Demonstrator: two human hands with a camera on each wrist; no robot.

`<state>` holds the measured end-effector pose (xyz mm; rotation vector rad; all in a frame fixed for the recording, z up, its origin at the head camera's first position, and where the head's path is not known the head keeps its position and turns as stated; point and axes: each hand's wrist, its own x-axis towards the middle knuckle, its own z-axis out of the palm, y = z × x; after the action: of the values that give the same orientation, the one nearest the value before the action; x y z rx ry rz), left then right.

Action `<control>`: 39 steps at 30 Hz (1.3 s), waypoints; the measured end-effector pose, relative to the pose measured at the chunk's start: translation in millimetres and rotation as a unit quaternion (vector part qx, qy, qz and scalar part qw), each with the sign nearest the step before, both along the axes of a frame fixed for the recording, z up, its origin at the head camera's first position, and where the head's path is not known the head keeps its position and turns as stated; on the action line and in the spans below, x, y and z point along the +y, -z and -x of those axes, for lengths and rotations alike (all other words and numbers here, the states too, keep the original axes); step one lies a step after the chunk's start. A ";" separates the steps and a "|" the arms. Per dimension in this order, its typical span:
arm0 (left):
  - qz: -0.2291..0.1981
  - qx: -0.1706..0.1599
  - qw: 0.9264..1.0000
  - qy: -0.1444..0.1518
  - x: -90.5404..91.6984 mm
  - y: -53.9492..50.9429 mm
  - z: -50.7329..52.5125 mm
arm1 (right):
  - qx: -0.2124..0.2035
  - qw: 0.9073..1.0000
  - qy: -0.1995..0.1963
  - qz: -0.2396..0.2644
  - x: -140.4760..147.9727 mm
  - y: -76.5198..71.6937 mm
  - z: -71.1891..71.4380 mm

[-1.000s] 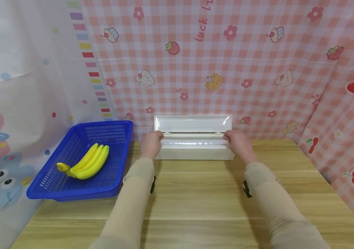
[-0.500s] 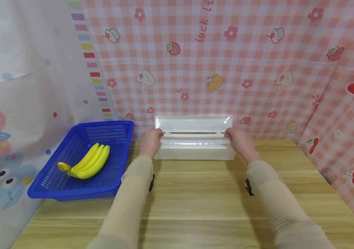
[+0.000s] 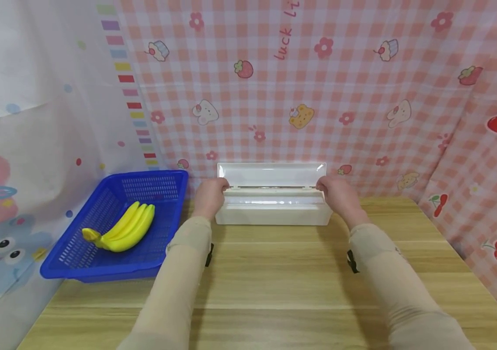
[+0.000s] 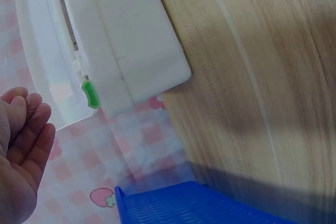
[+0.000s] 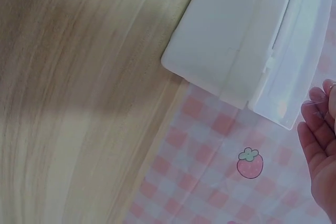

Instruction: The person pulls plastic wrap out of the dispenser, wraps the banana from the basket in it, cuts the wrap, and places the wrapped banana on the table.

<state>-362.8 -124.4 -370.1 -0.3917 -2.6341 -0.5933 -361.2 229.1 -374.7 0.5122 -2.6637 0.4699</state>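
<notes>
A long white cling film dispenser (image 3: 273, 217) stands against the back wall with its lid (image 3: 271, 174) raised. My left hand (image 3: 209, 197) is at its left end, thumb and fingertips pinched together. My right hand (image 3: 342, 197) mirrors it at the right end. Clear cling film (image 5: 316, 109) shows faintly at the right fingertips in the right wrist view; the sheet itself is nearly invisible. In the left wrist view a green slide cutter (image 4: 90, 94) sits at the dispenser's end, beside my pinching left fingers (image 4: 32, 116).
To the left, a blue plastic basket (image 3: 174, 214) holds a bunch of yellow bananas (image 3: 128, 228). Everything stands on a wood-grain table (image 3: 270, 282). A pink checked cloth (image 3: 265, 92) hangs close behind the dispenser.
Both hands have risen slightly and spread a little apart along the dispenser's ends. The dispenser, its raised lid, the basket and bananas stay where they were.
</notes>
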 end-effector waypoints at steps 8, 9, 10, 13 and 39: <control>0.012 -0.004 1.000 0.006 -2.6 -6.8 -1.8 | 0.027 1.000 -0.009 -0.005 0.2 -7.0 -3.3; 0.016 -0.003 1.000 0.007 -2.9 -7.6 -1.8 | 0.030 0.999 -0.011 -0.005 0.4 -7.7 -3.3; 0.019 0.000 1.000 0.008 -3.2 -8.4 -1.9 | 0.031 0.999 -0.012 -0.005 0.6 -8.4 -3.5; 0.027 0.007 1.000 0.009 -3.9 -10.1 -1.7 | 0.032 0.999 -0.016 -0.004 1.1 -10.3 -3.4; 0.028 0.018 0.999 0.020 -6.6 -25.0 -5.5 | 0.024 1.000 -0.014 0.002 0.1 -26.3 -6.2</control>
<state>-357.3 -130.9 -345.2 -0.4678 -2.6180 -0.5219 -355.0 229.3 -348.4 0.5524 -2.6118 0.4643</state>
